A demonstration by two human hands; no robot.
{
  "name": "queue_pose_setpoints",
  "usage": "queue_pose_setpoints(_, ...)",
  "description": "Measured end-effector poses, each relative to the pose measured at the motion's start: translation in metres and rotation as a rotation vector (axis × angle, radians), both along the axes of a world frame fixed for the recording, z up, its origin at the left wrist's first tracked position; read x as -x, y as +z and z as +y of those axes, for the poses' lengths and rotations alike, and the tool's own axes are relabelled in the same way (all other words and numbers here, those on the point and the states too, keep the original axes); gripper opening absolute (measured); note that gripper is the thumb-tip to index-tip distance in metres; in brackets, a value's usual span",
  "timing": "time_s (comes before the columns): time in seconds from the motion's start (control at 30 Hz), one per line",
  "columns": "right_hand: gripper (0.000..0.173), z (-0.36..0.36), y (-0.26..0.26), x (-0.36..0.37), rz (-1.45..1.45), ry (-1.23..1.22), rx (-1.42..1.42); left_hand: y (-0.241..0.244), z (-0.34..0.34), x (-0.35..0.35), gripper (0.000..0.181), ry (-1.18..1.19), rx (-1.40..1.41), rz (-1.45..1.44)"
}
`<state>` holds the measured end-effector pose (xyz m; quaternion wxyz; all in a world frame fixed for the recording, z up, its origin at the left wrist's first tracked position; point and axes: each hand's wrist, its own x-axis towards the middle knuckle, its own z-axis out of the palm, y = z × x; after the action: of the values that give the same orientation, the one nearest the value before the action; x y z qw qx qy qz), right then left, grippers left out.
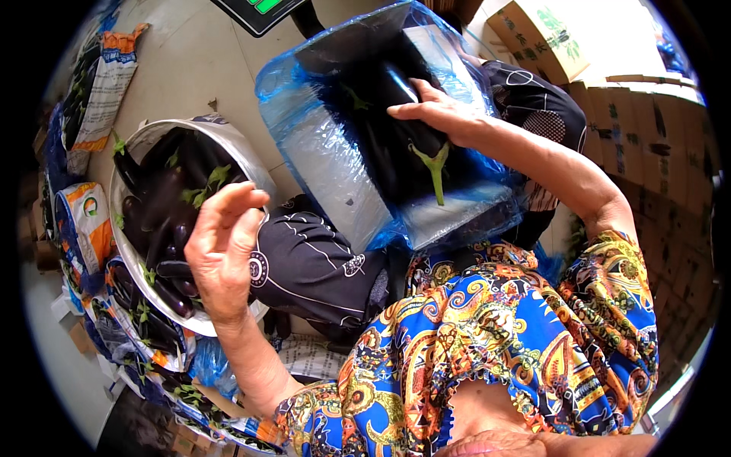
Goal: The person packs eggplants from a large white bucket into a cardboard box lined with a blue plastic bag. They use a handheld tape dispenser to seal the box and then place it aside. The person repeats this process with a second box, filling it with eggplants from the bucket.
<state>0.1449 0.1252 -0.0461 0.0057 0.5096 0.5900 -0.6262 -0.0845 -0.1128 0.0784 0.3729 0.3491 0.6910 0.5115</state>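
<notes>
In a carton lined with blue plastic film (337, 165), tilted between my knees, lie several dark eggplants. My right hand (442, 114) reaches in and grips a large glossy eggplant (422, 134), thumb on one side. Its green stem points toward me, and the fingers on its far side are partly hidden. My left hand (223, 245) is raised over the near edge of a white tub (256, 165), fingers slightly bent and apart, with nothing in it. Many eggplants (165, 194) with green caps fill that tub.
Printed sacks of eggplants (105, 97) line the left side. A scale with a green display (257, 11) stands at the top. Cardboard cartons (628, 125) are stacked at the right, and another printed carton (537, 43) sits beyond my right knee (542, 103).
</notes>
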Motion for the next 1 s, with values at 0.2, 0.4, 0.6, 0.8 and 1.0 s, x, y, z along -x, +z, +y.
queue_pose_setpoints(0.2, 0.091, -0.043, -0.06, 0.031, -0.169, 0.262, -0.7, -0.04, -0.027, 0.037, 0.028, 0.216, 0.096, 0.146)
queue_pose_setpoints(0.4, 0.089, -0.035, -0.032, 0.012, -0.253, 0.574, -1.223, -0.114, -0.093, 0.049, 0.027, 0.522, 0.141, 0.146)
queue_pose_setpoints(0.6, 0.054, -0.011, -0.038, 0.034, -0.153, 0.862, -1.303, -0.161, -0.199, 0.091, 0.026, 0.855, 0.374, 0.798)
queue_pose_setpoints(0.8, 0.048, -0.023, -0.056, 0.035, -0.193, 0.566, -1.245, -0.171, -0.195, 0.147, 0.077, 0.974, 0.68, 0.736)
queue_pose_setpoints(1.0, 0.048, -0.016, -0.057, 0.031, -0.149, 0.56, -1.222, -0.164, -0.176, 0.161, 0.08, 1.042, 0.887, 0.713)
